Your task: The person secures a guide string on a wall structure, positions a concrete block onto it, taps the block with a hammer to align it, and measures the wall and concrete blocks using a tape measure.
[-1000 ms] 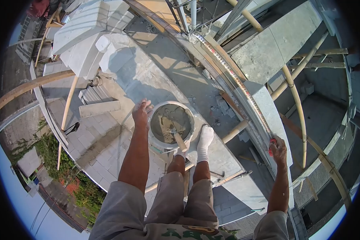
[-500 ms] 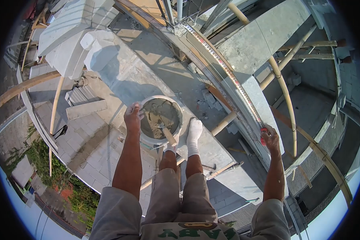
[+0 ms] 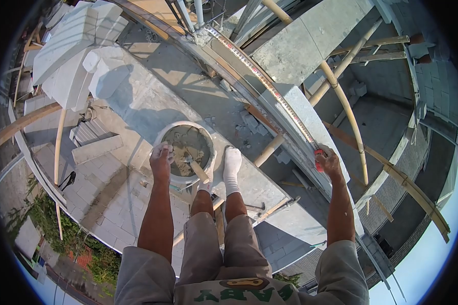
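Note:
My right hand [image 3: 331, 162] is wrapped round a red tape measure [image 3: 318, 159]. Its extended blade [image 3: 269, 87] runs to the upper left along the top of a pale block wall. My left hand [image 3: 161, 156] hovers at the left rim of a round bucket [image 3: 174, 178], fingers curled together; whether anything small is in them is hidden. Grey mortar [image 3: 187, 140] fills part of the bucket. A trowel with a wooden handle [image 3: 199, 171] rests in it, the handle leaning over the near rim.
My white-socked foot [image 3: 232, 160] stands on a narrow concrete ledge [image 3: 163, 99] beside the bucket. A hammer [image 3: 256, 207] lies near it. Pale blocks [image 3: 76, 46] are stacked at upper left. Bamboo poles [image 3: 347, 107] cross a deep drop on the right.
The whole view has shifted, so the scene sits further left. My right hand still grips the tape measure with its blade extended; my left hand stays by the bucket, its fingers more curled.

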